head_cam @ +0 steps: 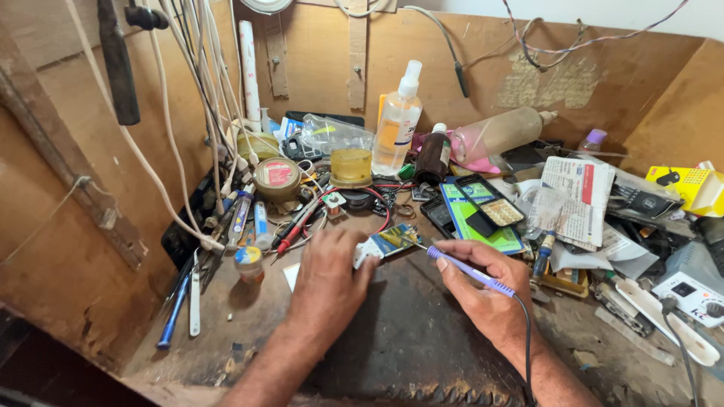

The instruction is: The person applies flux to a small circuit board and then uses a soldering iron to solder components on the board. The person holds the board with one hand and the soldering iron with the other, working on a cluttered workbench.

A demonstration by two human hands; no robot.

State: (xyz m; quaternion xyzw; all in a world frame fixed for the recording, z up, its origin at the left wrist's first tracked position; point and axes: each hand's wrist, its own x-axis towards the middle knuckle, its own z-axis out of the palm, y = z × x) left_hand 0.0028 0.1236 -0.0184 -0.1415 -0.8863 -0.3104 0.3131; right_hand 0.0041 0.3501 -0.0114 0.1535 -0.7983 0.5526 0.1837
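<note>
Left hand (328, 275) grip clamped on small circuit board (386, 243), pinned to desk (407, 339). Right hand (483, 290) grip closed round purple soldering iron (469, 271), tip touching board just beyond left fingertips.

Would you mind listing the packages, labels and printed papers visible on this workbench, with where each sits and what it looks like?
Yellow box: far right edge, rectangular, yellow with a dark picture.
Folded printed paper: right of centre, white with a red stripe.
Spray bottle: back centre, upright, clear with an orange and white label.
Brown bottle: beside the spray bottle, white cap, pale label.
Round tin: back left, brassy with a red label.
White device: right front, with a small dark screen.
</note>
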